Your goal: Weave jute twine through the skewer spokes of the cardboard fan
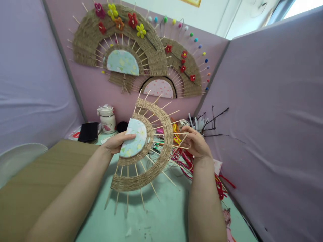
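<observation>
A half-round woven fan [168, 148] of brown twine on thin sticks is held up in front of me, tilted on its side. Its centre is covered with pale blue flowered cloth [135, 143]. My left hand [117, 142] grips this centre, thumb on the cloth and the other fingers hidden behind. At the fan's right edge, my right hand [196, 143] has its fingers bent together by the stick tips. A strand of twine [179, 146] runs from these fingers down to the woven band.
Two larger decorated fans [157, 57] hang on the pink back panel. A white lidded bottle [107, 119] and a black phone-like object [88, 131] stand at back left. Coloured craft stems [185, 164] and dark twigs [214, 119] lie at right. Brown board [50, 171] covers the left side.
</observation>
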Motion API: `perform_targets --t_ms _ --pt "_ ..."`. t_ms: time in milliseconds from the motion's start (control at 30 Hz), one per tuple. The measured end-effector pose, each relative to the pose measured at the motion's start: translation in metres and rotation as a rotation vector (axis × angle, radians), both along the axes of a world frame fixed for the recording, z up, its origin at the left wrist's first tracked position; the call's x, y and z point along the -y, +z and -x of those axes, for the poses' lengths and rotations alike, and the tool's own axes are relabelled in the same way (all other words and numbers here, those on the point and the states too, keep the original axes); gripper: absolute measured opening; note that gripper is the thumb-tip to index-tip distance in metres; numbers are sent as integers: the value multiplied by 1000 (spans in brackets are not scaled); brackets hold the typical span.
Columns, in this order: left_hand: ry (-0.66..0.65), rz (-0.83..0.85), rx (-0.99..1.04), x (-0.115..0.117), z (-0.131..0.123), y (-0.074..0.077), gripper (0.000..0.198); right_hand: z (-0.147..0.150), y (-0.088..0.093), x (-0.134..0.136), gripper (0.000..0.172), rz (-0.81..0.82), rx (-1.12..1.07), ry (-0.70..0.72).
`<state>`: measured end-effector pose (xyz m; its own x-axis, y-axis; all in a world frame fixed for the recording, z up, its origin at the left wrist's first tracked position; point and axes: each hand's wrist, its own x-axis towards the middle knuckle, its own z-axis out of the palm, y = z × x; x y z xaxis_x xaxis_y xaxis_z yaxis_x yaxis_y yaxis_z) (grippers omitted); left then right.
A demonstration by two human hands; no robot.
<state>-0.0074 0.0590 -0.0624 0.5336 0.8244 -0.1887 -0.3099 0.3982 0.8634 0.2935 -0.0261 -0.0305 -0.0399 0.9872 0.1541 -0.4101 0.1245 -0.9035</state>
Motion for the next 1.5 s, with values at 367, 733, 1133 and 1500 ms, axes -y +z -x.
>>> perform_targets --t_ms 367,733,1133,1500 --pt "32 150 -45 9 0 20 24 19 -10 -18 17 133 175 18" --pt "-28 30 -132 9 -3 15 33 8 -6 -16 20 132 82 -111" --pt "-102 -73 -222 4 -3 6 50 -15 1 -3 31 -50 174 -495" --pt "-101 -54 55 6 -16 -12 52 13 -7 -21 31 -91 71 -309"
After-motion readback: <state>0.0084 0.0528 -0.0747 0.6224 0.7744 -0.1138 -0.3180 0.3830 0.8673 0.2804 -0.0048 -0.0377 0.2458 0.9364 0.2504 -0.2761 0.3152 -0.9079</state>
